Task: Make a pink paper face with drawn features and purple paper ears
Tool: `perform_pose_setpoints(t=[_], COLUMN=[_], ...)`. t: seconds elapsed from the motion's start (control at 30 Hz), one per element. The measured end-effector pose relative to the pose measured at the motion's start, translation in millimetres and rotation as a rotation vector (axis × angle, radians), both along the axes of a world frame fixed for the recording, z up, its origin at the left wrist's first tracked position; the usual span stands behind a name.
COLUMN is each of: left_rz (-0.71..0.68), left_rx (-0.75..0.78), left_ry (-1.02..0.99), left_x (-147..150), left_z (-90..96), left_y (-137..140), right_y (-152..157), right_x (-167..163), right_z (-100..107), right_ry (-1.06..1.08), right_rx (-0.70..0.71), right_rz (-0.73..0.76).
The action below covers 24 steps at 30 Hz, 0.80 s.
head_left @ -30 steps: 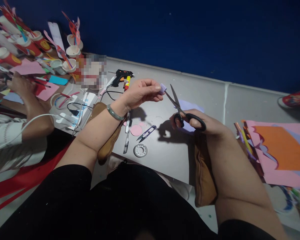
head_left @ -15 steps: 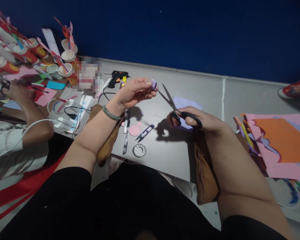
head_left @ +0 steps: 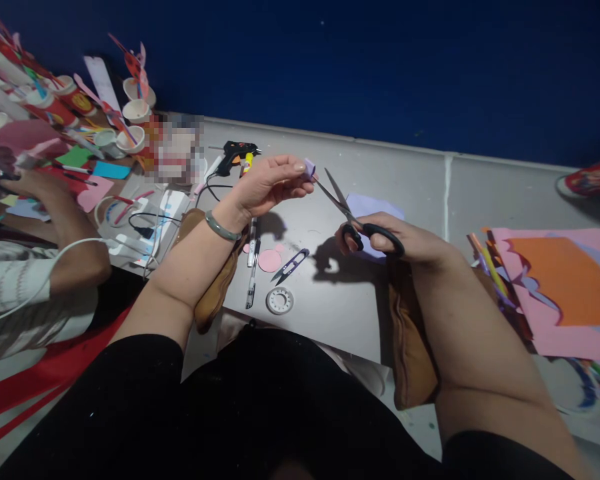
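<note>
Between the thumb and fingers of my left hand (head_left: 277,179) is a small piece of purple paper (head_left: 310,167), bent over at its end. My right hand (head_left: 397,237) has its fingers through the black handles of a pair of scissors (head_left: 341,201). The blades are spread apart, and the lower blade's tip is close to the purple paper; whether it touches I cannot tell. Partly under my right hand lies a larger lilac paper sheet (head_left: 377,207). On the table below are a pink paper circle (head_left: 270,261), thread snips (head_left: 291,267) and a white ring-shaped roll (head_left: 279,301).
A black glue gun (head_left: 235,155) lies behind my left hand, its cable running left past a white power strip (head_left: 165,223). Pink and orange paper sheets (head_left: 575,280) are at right, a red cup (head_left: 595,177) beyond. At left another person's arm (head_left: 63,220) works near paper cups.
My hands and the scissors have barely moved; the purple paper is turned slightly. At left the other person's hands have shifted and now lift a pink sheet.
</note>
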<state>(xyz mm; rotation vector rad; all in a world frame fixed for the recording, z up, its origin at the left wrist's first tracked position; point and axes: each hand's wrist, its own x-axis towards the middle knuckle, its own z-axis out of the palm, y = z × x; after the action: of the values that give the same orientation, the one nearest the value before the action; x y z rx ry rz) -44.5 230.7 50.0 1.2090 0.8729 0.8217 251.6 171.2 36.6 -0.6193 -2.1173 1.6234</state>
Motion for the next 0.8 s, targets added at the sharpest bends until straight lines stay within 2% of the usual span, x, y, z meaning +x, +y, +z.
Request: perform_pose_setpoints(t=[0.43,0.8], left_rz=[-0.018,-0.118], left_rx=[0.032,0.101], left_ry=[0.021,0.055], left_x=[1,7], left_z=[-5.8,-13.8], left_y=[0,-8], right_y=[2,-1], right_x=[1,-5], right_z=[-3,-1], right_ry=[-0.063,-0.058], right_rx=[-0.018,0.019], right_rz=[-0.032,-0.076])
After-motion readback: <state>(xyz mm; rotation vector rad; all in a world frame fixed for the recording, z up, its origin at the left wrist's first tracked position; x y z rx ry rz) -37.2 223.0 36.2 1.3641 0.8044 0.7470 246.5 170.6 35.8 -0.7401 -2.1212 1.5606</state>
